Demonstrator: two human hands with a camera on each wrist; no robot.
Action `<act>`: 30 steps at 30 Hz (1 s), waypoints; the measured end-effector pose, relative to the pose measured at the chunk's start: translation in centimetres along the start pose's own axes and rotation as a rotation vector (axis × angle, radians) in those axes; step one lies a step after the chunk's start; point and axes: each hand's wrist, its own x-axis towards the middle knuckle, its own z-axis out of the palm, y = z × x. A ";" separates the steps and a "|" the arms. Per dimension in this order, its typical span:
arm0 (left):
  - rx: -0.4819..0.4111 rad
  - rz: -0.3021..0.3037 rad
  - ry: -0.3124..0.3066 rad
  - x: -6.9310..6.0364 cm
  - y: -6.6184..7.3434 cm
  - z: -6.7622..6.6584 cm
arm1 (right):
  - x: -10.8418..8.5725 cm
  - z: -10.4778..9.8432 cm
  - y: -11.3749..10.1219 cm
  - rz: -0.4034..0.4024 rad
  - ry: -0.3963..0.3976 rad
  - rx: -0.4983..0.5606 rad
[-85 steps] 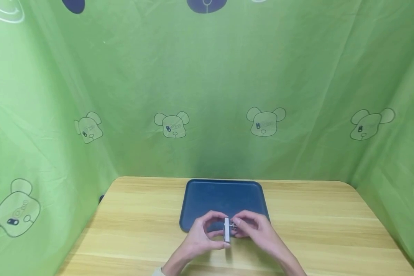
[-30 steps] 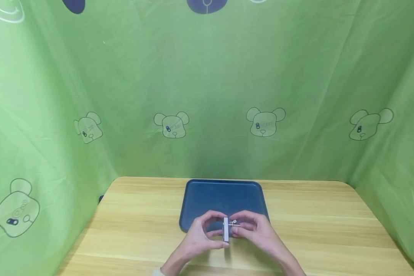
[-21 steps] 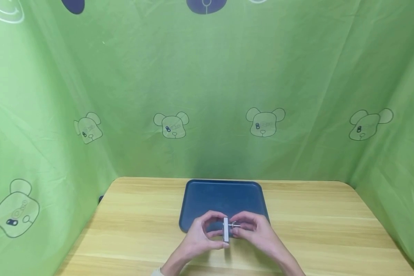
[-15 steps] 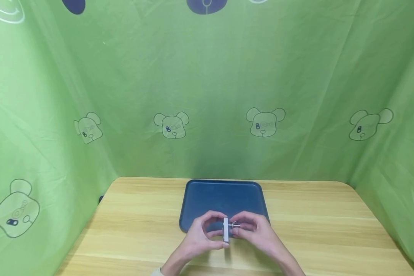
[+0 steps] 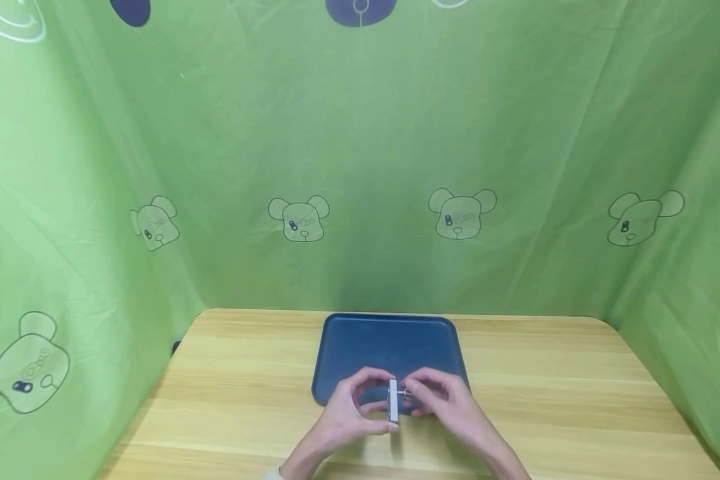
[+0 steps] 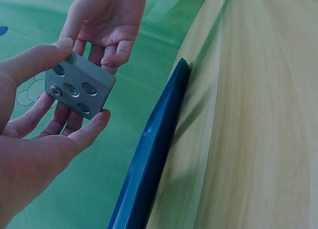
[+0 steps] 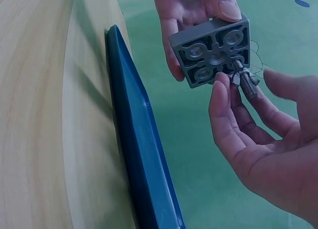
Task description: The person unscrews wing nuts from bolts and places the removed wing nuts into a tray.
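two hands meet over the table (image 5: 246, 380), with the block (image 5: 393, 402) between them, held in the air at the near edge of the tray (image 5: 390, 343). the left hand (image 5: 347, 412) grips the block by opposite edges, thumb on one and fingertips on the other. the right hand (image 5: 453, 400) has its fingers curled round the nut (image 7: 236, 81) on the bolt (image 7: 247, 86); the right wrist view puts its thumb tip just beside the nut, and how firmly it presses i cannot tell.

from the head, the block is a pale upright strip seen edge-on, the bolt a short stub pointing to the right hand. the left wrist view gives the smooth face: four holes around a central one, the bolt's threaded length out of sight. only the right wrist view shows the hollowed, ribbed face, with the threaded bolt standing out near a corner. only the head view takes in the whole tray and the cloth (image 5: 360, 133) with its bear faces.
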 end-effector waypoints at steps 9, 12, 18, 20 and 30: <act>0.012 0.012 -0.011 0.1 -0.1 0.1 | -0.1 0.1 -0.2 0.011 0.016 0.003; 0.011 0.012 -0.017 0.1 -0.1 0.2 | -0.1 0.0 -0.1 0.007 0.021 -0.007; 0.011 0.007 -0.017 0.1 0.0 0.2 | -0.1 0.0 0.0 -0.015 0.021 -0.018; 0.013 0.008 -0.015 0.1 0.0 0.2 | -0.1 0.0 0.0 -0.020 0.019 -0.016; 0.004 0.011 -0.010 0.1 -0.1 0.1 | -0.1 0.2 -0.1 -0.036 -0.002 0.029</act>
